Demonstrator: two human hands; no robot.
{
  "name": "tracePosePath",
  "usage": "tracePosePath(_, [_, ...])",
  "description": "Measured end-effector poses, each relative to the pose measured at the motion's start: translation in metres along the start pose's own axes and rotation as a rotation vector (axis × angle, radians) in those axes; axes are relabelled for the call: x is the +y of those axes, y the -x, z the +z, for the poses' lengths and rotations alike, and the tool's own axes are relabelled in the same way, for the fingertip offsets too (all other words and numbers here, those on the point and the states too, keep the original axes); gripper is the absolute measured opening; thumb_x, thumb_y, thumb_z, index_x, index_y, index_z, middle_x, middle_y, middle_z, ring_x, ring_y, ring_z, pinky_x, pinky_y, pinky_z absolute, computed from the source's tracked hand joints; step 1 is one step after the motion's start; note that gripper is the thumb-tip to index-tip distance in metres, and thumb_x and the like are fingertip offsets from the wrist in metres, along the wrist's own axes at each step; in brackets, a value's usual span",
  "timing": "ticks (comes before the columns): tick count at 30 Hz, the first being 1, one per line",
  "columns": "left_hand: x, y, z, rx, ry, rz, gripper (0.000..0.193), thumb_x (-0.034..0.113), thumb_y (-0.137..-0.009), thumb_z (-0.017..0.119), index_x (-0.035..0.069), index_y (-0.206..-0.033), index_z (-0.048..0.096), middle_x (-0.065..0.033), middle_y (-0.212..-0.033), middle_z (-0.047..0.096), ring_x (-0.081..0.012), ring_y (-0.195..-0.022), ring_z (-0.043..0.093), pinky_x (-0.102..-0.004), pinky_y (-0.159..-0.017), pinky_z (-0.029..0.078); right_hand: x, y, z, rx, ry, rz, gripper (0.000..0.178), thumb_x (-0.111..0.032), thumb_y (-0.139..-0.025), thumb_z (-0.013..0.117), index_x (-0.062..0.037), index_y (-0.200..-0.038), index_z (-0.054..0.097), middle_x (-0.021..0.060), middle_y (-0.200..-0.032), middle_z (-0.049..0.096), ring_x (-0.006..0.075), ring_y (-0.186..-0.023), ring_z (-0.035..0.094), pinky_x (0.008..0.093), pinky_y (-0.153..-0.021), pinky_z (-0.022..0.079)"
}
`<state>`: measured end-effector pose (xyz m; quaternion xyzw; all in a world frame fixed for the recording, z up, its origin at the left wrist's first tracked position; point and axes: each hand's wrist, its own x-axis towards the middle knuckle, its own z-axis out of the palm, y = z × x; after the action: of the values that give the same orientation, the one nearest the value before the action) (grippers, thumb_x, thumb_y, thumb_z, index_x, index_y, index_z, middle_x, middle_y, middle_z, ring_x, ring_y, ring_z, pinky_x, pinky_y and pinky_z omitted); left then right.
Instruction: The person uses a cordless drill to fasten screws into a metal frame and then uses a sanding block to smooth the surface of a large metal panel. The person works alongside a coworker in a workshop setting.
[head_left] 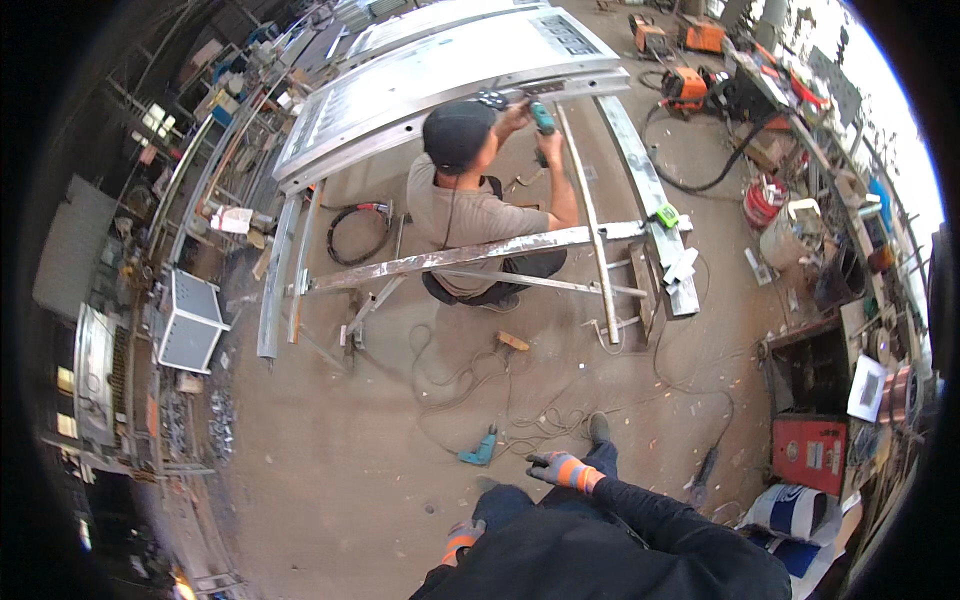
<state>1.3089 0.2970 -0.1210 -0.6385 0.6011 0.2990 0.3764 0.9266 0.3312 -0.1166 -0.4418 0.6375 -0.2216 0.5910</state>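
Note:
My right hand (562,469) wears a grey and orange glove and hovers above my right knee, fingers apart, holding nothing. My left hand (460,541), gloved the same way, sits low beside my left knee and is partly hidden by my dark clothing. A teal power drill (480,447) lies on the concrete floor just ahead of my hands, among loose cables. Farther ahead a co-worker (470,200) in a black cap squats inside a steel frame (480,252) and holds a teal power tool (543,120) against a bar.
Large metal door panels (450,60) lie beyond the co-worker. A red machine (810,452) stands at the right, orange machines (685,85) at the top right and a white box (190,320) at the left. A red bucket (765,200) and a green tape measure (667,214) sit near the frame.

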Motion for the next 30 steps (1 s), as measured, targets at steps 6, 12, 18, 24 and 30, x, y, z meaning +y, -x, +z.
tracePosePath(6, [-0.151,-0.075,-0.029,-0.148,0.334,0.205,0.082,0.075,-0.107,0.061,0.007,-0.148,0.081,-0.0289,-0.157,0.074,-0.0468,-0.147,0.069,-0.0553,-0.129,0.05,-0.071,-0.102,0.109,-0.241,0.384,-0.029,0.077,-0.063,-0.109,0.071,-0.0117,-0.166,0.068,0.0246,-0.149,0.08,0.0449,-0.139,0.075,0.051,-0.12,0.057])
tracePosePath(12, [-0.405,-0.148,-0.065,0.075,0.582,0.272,0.072,0.068,-0.109,0.068,0.007,-0.145,0.082,-0.0303,-0.146,0.079,-0.0506,-0.127,0.079,-0.0543,-0.114,0.061,-0.239,-0.273,0.29,-0.464,0.617,-0.064,0.075,-0.063,-0.112,0.068,-0.0108,-0.166,0.067,0.0231,-0.158,0.075,0.0411,-0.143,0.073,0.0524,-0.119,0.057])
tracePosePath(18, [-0.607,-0.205,-0.161,0.059,0.842,0.275,0.045,0.05,-0.115,0.07,0.009,-0.125,0.086,-0.0174,-0.1,0.086,-0.0401,-0.098,0.083,-0.0521,-0.088,0.064,-0.515,-0.362,0.443,-0.45,0.5,-0.266,0.072,-0.056,-0.113,0.07,-0.0131,-0.171,0.063,0.02,-0.149,0.081,0.0419,-0.138,0.076,0.0474,-0.117,0.059])
tracePosePath(24, [-0.764,-0.359,-0.327,0.131,0.918,0.065,0.06,0.052,-0.112,0.078,0.007,-0.15,0.074,-0.0155,-0.131,0.083,-0.0268,-0.105,0.082,-0.0411,-0.093,0.066,-0.626,-0.509,0.553,-0.487,0.248,-0.327,0.06,-0.042,-0.112,0.079,-0.0088,-0.162,0.07,0.024,-0.138,0.084,0.0373,-0.133,0.08,0.045,-0.114,0.061])
tracePosePath(30, [-0.888,-0.42,-0.463,0.117,0.475,-0.317,0.114,0.087,-0.103,0.066,0.015,-0.186,0.036,-0.022,-0.195,0.028,-0.0495,-0.175,0.036,-0.0781,-0.137,0.029,-0.744,-0.724,0.618,-0.416,0.438,-0.4,0.061,-0.051,-0.112,0.076,-0.0122,-0.16,0.073,0.0228,-0.136,0.085,0.038,-0.133,0.079,0.0459,-0.112,0.061])
